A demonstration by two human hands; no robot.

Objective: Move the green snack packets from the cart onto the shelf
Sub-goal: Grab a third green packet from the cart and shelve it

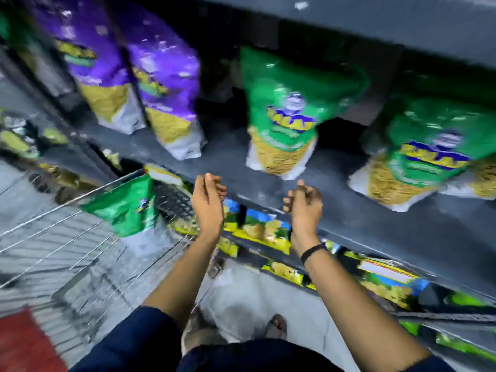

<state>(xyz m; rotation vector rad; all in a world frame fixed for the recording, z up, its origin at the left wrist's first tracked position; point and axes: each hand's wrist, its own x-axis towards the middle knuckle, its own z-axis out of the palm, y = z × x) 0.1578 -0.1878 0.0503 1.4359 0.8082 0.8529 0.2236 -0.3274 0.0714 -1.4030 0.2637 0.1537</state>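
A green snack packet [284,111] stands upright on the dark shelf [228,154], just above my hands. Another green packet [421,154] stands on the same shelf to the right. One more green packet [126,205] leans inside the wire cart [53,237] at the left. My left hand [208,205] and my right hand [304,208] hover side by side just below the shelf's front edge. Both are empty, with fingers loosely curled and apart. The frame is blurred by motion.
Two purple snack packets [128,73] stand on the shelf's left part. A lower shelf [268,251] under my hands holds yellow and blue packets [257,226]. Grey floor and my sandalled feet [276,326] lie below. A red patch [24,342] shows at the bottom left.
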